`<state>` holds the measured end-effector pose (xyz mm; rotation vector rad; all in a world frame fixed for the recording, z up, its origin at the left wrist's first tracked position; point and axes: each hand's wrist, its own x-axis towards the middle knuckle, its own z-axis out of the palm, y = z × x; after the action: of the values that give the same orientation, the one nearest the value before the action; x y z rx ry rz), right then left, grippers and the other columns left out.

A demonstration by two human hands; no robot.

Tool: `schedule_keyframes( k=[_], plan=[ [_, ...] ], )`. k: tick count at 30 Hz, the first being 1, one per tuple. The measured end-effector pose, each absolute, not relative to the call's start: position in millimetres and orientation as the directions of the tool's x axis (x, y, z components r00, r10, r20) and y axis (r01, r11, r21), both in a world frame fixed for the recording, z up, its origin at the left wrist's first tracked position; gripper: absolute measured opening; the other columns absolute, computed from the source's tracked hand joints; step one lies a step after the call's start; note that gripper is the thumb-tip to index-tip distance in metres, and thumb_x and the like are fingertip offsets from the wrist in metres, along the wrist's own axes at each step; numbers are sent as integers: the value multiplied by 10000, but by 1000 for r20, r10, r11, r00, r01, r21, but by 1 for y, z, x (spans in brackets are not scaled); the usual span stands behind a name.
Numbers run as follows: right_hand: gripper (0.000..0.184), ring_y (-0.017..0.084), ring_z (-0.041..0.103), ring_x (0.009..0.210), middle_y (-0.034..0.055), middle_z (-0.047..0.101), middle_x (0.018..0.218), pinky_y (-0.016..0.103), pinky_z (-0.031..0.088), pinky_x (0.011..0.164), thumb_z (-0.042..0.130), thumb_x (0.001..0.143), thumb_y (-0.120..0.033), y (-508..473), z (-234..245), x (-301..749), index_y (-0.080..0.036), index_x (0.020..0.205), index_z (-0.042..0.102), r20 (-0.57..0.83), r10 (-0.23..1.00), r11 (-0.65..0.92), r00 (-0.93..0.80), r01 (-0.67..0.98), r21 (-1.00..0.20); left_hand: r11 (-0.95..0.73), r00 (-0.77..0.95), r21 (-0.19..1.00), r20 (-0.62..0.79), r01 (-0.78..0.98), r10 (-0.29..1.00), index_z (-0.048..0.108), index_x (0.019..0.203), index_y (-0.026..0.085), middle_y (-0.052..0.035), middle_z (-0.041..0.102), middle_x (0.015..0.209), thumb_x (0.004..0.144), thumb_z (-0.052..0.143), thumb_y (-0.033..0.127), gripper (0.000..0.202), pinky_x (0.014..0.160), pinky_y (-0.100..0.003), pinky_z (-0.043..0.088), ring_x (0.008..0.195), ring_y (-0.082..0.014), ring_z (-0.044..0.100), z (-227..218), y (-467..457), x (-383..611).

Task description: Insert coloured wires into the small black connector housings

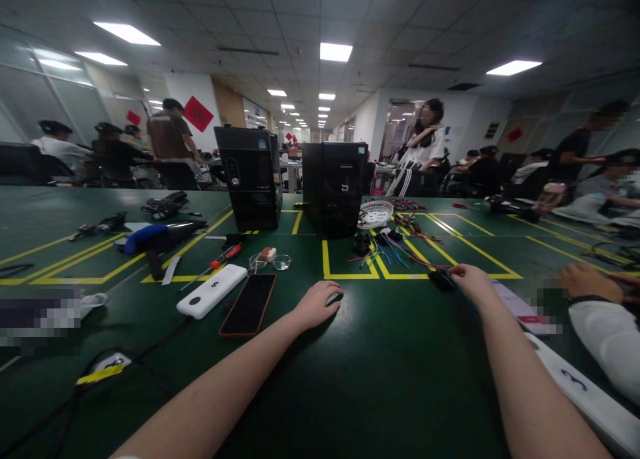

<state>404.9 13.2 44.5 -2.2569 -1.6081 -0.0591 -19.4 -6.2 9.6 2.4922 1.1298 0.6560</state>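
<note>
My left hand rests on the green table with its fingers curled together. A small greyish patch shows by its fingertips, too unclear to name. Farther right, my right hand pinches the edge of a black connector lying on the table. From that connector, thin coloured wires spread leftward, blue, red and green among them. Behind my left hand stand two black computer towers, one in the middle and one to the left.
Left of my hand lie a phone, a white power bank, glasses and a red-handled screwdriver. A white basket sits behind the wires. At right are a white strip marked 3 and another person's hand.
</note>
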Motion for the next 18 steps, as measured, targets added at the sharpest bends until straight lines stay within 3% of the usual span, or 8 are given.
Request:
schedule_keyframes(
  k=[9, 15, 18],
  plan=[
    [219, 210, 629, 803, 73, 691, 870, 262, 450, 656, 530, 721, -160, 10, 51, 391, -169, 858, 701, 195, 917, -301, 346, 926, -227, -643, 586, 458, 283, 613, 760, 595, 1080, 222, -51, 546, 1207, 829, 507, 285, 274, 994, -363, 354, 1143, -217, 465, 9, -6, -20],
    [169, 201, 624, 804, 67, 688, 852, 269, 458, 690, 535, 726, -144, 13, 49, 370, -173, 810, 679, 209, 949, -165, 236, 938, -306, -648, 586, 460, 291, 607, 756, 596, 1073, 224, -51, 549, 1201, 828, 509, 286, 267, 995, -364, 352, 1141, -219, 467, 8, -6, -20],
    [154, 179, 618, 783, 47, 682, 834, 257, 456, 701, 529, 729, -138, 14, 51, 333, -184, 773, 669, 156, 985, -3, 67, 925, -379, -648, 588, 475, 292, 596, 755, 584, 1089, 219, -51, 556, 1192, 828, 514, 294, 281, 995, -364, 354, 1134, -219, 474, 9, -6, -21]
  ],
)
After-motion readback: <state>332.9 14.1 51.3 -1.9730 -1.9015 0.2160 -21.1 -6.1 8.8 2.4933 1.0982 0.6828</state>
